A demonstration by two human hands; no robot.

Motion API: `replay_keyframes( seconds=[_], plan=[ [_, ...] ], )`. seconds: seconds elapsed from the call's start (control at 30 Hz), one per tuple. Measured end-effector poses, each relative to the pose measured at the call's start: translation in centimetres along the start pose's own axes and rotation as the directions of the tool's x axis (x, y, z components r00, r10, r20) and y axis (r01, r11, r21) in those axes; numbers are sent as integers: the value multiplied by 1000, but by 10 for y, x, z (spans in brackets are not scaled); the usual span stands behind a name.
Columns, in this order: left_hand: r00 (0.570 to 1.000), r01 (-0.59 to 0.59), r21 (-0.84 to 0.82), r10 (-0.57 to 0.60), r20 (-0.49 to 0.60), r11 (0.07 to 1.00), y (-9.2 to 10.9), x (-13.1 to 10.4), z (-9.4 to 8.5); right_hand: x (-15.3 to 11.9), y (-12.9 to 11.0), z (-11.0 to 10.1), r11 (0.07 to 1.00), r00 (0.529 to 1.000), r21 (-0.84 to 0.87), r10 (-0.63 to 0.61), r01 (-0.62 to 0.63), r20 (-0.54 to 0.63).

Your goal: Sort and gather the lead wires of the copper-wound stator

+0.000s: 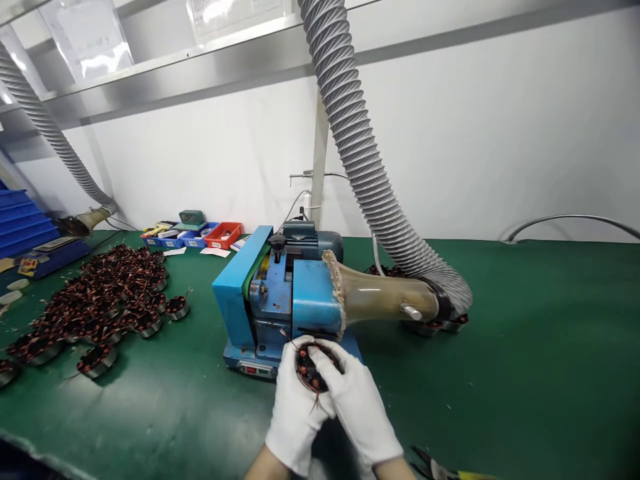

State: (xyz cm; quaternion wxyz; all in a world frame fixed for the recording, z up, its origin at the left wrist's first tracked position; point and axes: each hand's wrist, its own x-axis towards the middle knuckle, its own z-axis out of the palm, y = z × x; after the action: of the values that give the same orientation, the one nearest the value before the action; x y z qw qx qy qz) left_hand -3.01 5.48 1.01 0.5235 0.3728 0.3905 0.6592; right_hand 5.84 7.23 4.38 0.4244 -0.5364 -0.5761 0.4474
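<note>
Copper-wound round stator (311,371), wire ends loose

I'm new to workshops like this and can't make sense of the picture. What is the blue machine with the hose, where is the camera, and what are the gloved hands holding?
The camera sits on the worker's head and looks down at a green bench mat. The left hand in a white glove and the right hand in a white glove together hold a round metal ring wound with copper wire in front of a small blue bench machine. A clear funnel joins the machine to a grey ribbed hose that rises overhead. On the left lies a heap of similar copper-wound rings, and behind it stand small blue and red plastic trays.
</note>
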Motion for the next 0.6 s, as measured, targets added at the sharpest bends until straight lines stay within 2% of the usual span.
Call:
replay_keyframes(
  seconds=[0.4, 0.6],
  plan=[
    [997, 41, 22, -39, -62, 999, 7, 2, 6, 1, -3, -3, 998, 999, 56, 23, -21, -41],
    [994, 94, -8, -94, -58, 996, 12, -30, 1, -29, 6, -1, 1000, 999, 15, 18, -17, -52]
  ],
)
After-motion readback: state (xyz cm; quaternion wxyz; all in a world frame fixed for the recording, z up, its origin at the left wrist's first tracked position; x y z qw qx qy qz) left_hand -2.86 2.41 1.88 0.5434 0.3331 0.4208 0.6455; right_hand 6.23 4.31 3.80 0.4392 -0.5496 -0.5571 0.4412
